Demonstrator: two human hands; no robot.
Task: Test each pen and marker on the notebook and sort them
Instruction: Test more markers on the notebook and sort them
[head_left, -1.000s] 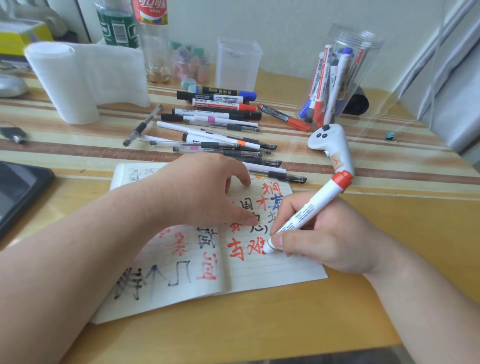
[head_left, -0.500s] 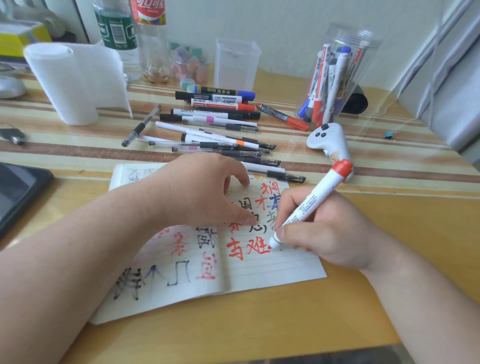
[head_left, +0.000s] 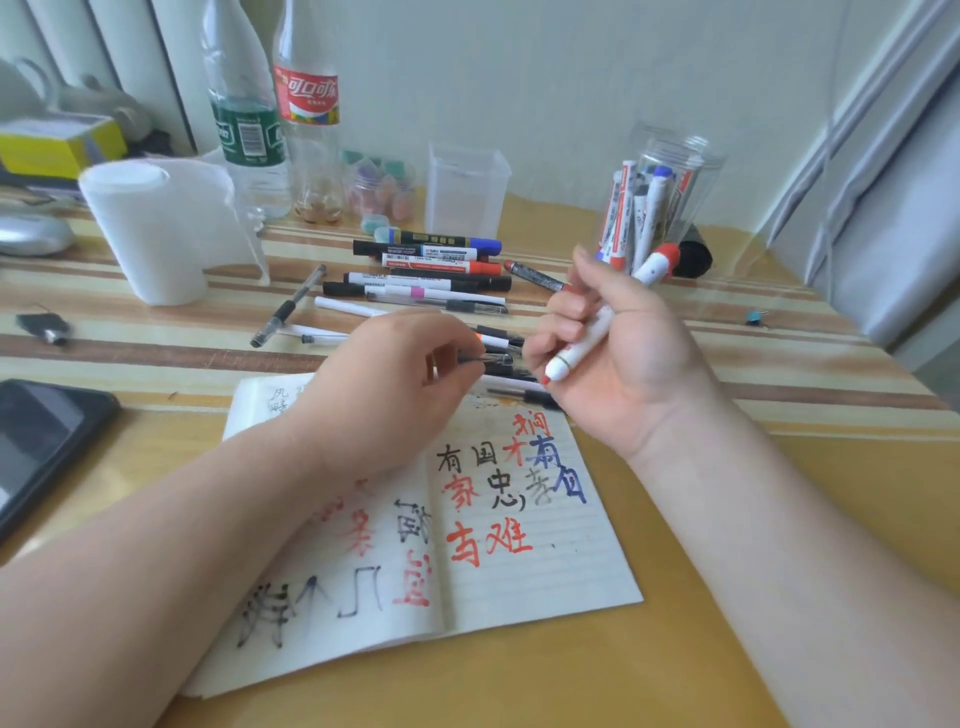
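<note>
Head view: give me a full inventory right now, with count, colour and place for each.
Open lined paper notebook: one, white with red, black and blue characters, table front centre.
White marker with red cap: one, held in the right hand.
Loose pens and markers: many, mixed colours, heaped behind the notebook.
Clear plastic jar: one, holding several markers, rear right.
Clear square plastic tub: one, rear centre.
Clear plastic bottles: two, green and red labels, rear left.
White paper roll: one, rear left.
Black flat device: one, left edge.
Yellow wooden table: one, striped at the rear.
Left hand: fingers curled at the loose pens; grip unclear.
Right hand: fingers grip the marker.
</note>
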